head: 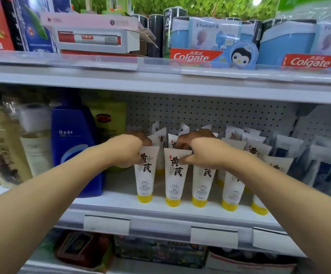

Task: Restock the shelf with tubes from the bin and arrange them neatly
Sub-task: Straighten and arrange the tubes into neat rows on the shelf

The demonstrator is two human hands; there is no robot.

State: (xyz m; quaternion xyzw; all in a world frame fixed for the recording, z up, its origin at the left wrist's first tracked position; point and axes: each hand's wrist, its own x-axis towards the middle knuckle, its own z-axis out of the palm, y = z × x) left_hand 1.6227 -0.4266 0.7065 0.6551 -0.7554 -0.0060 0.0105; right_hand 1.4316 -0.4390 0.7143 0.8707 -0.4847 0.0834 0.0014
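Only the head view to go on, looking at the middle shelf (121, 204) of a shop rack.

Both hands are up on the front row of white tubes with yellow caps, all standing cap-down. The left hand (130, 150) has its fingers curled round the top of the leftmost front tube (145, 175), thumb on the face, the other fingers behind the crimped edge. The right hand (197, 152) pinches the top of the second front tube (173, 178), thumb across its front, and it overlaps the third one too, so I can't say whether it's holding that as well.

Progress: I'd call it mostly done. The front row (228, 192) has about five tubes lined up along the shelf edge, and more rows (234, 142) stand behind, up to the pegboard back. What's left looks like tidying, since the tubes to the right lean and spacing is a bit uneven. The bin isn't in view, so no idea how many tubes remain.

Next to the tubes: a blue detergent bottle (75, 147) on the left, dark sachet packs (319, 165) on the right, and Colgate boxes (214, 46) on the shelf above.
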